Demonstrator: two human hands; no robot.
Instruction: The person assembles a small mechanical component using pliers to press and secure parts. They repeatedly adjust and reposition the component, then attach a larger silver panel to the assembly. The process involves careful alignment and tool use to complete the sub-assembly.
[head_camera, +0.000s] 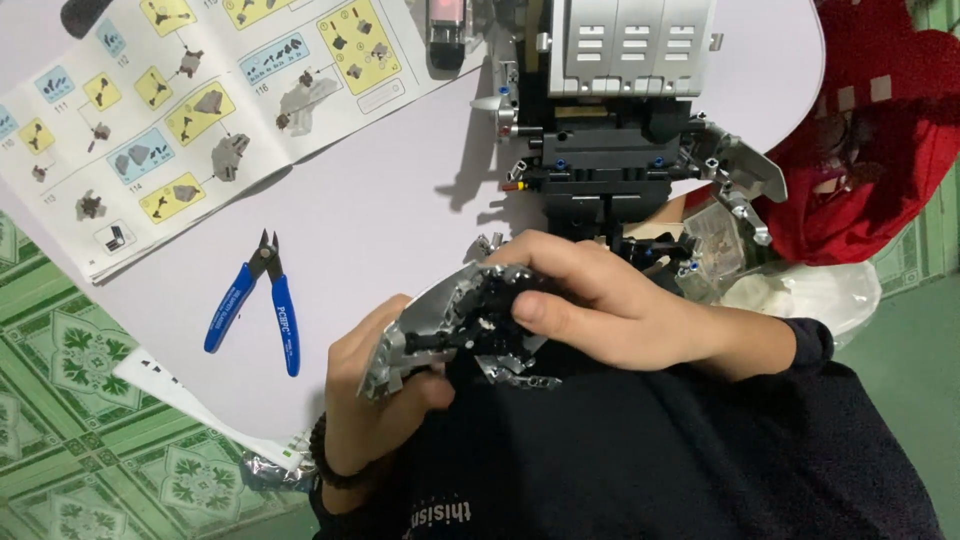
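Note:
Both hands hold a small grey and black brick-built assembly (455, 320) close to my chest, over my dark shirt. My left hand (365, 400) grips it from below at its lower left end. My right hand (600, 300) wraps over its top and right side, thumb pressed on the black middle part. Just beyond the hands, a large black, grey and white brick-built model (610, 130) stands on the white table (390, 200).
An open instruction booklet (190, 110) lies at the upper left of the table. Blue-handled cutters (258, 300) lie left of my hands. Clear bags of parts (720, 245) and a red cloth (870, 130) sit at the right. Green patterned floor tiles (80, 420) surround the table.

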